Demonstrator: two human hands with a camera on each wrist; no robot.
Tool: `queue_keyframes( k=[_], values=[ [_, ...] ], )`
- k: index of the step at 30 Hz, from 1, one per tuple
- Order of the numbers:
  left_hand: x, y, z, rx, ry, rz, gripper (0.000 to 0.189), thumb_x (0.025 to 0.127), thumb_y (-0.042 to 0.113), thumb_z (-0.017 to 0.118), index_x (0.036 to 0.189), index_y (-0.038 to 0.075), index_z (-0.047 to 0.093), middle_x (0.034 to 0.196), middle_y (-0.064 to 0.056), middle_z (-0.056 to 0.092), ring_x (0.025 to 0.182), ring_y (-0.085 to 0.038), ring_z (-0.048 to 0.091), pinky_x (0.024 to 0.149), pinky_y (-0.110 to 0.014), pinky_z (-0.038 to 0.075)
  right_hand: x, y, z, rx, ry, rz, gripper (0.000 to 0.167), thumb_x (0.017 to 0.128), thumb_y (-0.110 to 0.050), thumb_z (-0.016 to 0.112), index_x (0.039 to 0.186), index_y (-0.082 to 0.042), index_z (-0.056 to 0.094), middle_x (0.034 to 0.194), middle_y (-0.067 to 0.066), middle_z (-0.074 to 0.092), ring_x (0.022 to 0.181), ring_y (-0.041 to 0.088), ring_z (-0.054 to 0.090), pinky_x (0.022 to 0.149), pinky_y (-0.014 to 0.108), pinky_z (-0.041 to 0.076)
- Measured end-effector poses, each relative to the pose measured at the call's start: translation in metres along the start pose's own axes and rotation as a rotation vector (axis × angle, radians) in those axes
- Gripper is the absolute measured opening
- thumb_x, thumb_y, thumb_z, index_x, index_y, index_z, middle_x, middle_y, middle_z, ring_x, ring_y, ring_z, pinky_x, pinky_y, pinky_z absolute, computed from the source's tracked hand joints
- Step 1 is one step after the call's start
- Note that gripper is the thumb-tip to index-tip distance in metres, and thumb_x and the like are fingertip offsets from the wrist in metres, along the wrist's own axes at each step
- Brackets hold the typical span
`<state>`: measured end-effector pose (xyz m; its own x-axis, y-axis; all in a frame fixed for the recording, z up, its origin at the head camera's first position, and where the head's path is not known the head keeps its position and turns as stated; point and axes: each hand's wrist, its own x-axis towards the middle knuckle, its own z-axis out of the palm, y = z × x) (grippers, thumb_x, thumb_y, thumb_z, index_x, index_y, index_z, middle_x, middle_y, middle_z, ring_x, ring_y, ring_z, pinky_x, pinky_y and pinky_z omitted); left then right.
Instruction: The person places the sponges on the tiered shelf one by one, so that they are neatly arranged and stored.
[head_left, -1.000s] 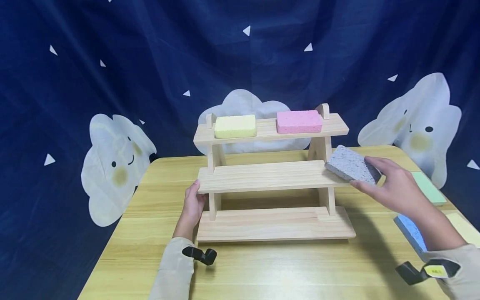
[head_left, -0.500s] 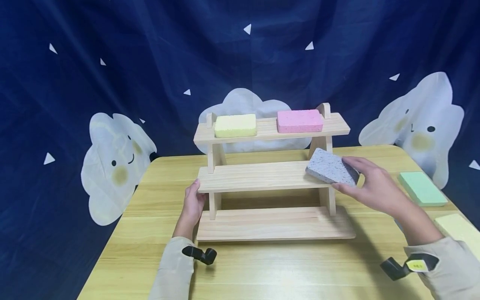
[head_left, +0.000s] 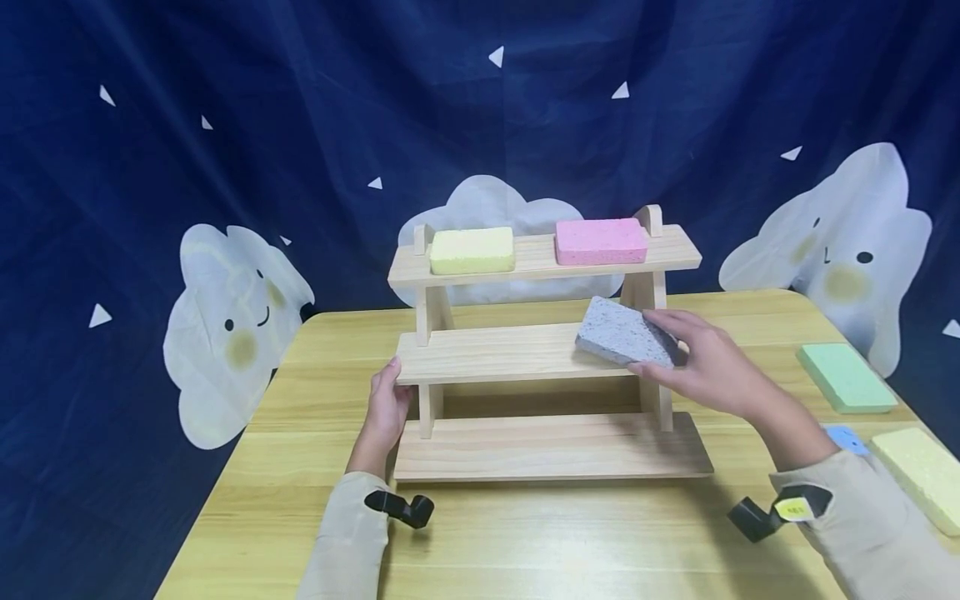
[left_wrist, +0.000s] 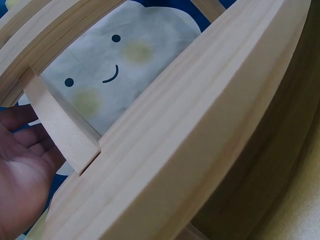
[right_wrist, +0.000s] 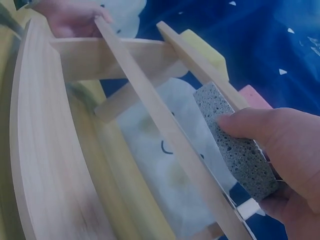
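Observation:
A three-tier wooden shelf [head_left: 510, 352] stands on the table. My left hand [head_left: 386, 408] holds the left end of its middle tier, thumb at the edge; in the left wrist view its fingers [left_wrist: 32, 135] reach beneath the board beside the upright. Between thumb and fingers, my right hand [head_left: 701, 362] pinches a speckled grey sponge [head_left: 618, 331], tilted over the right half of the middle tier. In the right wrist view the thumb presses the porous side of the sponge [right_wrist: 240, 150]. A yellow sponge [head_left: 472, 251] and a pink sponge [head_left: 600, 242] lie on the top tier.
At the table's right side lie a green sponge [head_left: 846, 377], a blue sponge [head_left: 846, 439] partly behind the right forearm, and a pale yellow sponge [head_left: 918, 475]. A dark blue curtain [head_left: 337, 125] with clouds hangs behind the wooden table [head_left: 300, 475].
My right hand has moved left with the grey sponge, from the middle tier's right end further over that board. More of the sponges at right now shows. The left hand stays put.

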<state>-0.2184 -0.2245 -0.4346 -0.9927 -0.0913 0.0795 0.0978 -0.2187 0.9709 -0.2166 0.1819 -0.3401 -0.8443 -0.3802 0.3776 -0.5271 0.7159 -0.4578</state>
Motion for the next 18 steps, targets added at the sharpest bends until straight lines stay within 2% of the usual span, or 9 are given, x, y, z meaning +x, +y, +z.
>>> queue_keyframes(
  k=[8,13,18],
  values=[
    [0.001,-0.001,0.000,-0.014,0.001,-0.002,0.056,0.099,0.028,0.027,0.140,-0.011,0.033,0.132,-0.023,0.037,0.121,-0.024,0.038,0.113,-0.043,0.020,0.017,-0.009,0.012,0.023,-0.090,0.018,0.073,0.079,-0.034,0.073,0.136,0.002,0.045,0.136,0.026,0.045,0.123,0.043,0.044,0.097,0.057,0.037],
    [0.001,-0.003,0.001,-0.023,0.018,0.006,0.055,0.099,0.027,0.028,0.138,-0.011,0.036,0.121,-0.012,0.047,0.111,-0.017,0.046,0.105,-0.035,0.032,0.025,-0.013,0.022,0.045,-0.119,-0.002,0.074,0.080,-0.035,0.073,0.137,0.002,0.045,0.135,0.024,0.046,0.116,0.039,0.050,0.092,0.053,0.041],
    [0.001,-0.004,-0.001,-0.019,0.017,0.018,0.055,0.099,0.028,0.029,0.137,-0.011,0.038,0.115,-0.006,0.050,0.107,-0.013,0.048,0.095,-0.027,0.037,0.034,-0.018,0.033,0.076,-0.142,-0.035,0.074,0.078,-0.034,0.074,0.136,0.002,0.046,0.135,0.019,0.047,0.116,0.033,0.051,0.094,0.049,0.041]
  ],
)
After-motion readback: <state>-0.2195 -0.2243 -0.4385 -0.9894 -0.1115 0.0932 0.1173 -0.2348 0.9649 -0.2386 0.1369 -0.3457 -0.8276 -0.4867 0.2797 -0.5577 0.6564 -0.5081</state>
